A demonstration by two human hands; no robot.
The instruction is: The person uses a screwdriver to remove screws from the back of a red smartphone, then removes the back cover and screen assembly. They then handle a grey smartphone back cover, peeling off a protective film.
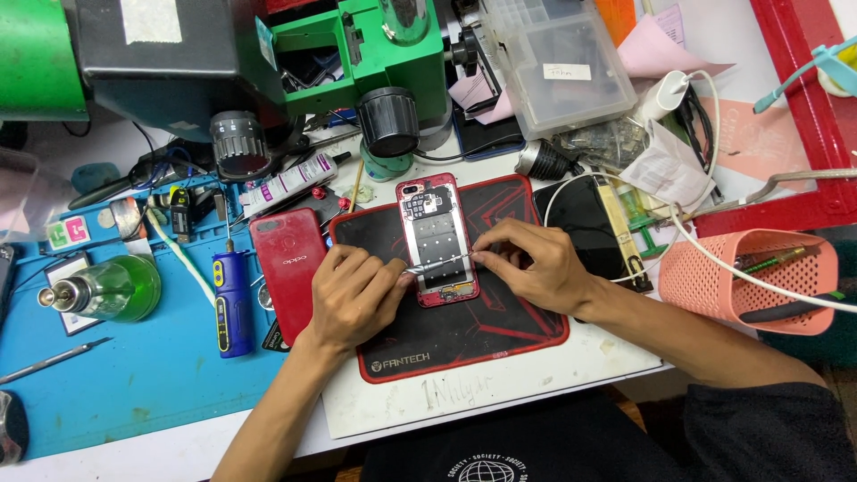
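While the opened phone [438, 239] is lying face down in the middle of the black and red mat [500, 321], the person is leaning over it with both hands. Its red back cover [288, 259] is already off and is lying just beside the mat on the left, so the opening step looks done to me. The dark inner plates and the camera block at the top are showing, and nothing from inside seems to be lifted out yet, which makes me think the inner work is only beginning.

The right hand [536, 263] is pinching a thin metal tool [442, 264] between thumb and fingertips, fingers closed tight on it, and the tool is lying across the lower half of the phone. The left hand [357, 295] is curling its fingers against the phone's left edge, steadying it and meeting the tool's tip; whether it is also gripping the tip I cannot tell.

A blue electric screwdriver [233, 299] is lying untouched on the blue work mat [134, 375], and a green liquid bottle [112, 290] is resting further left.
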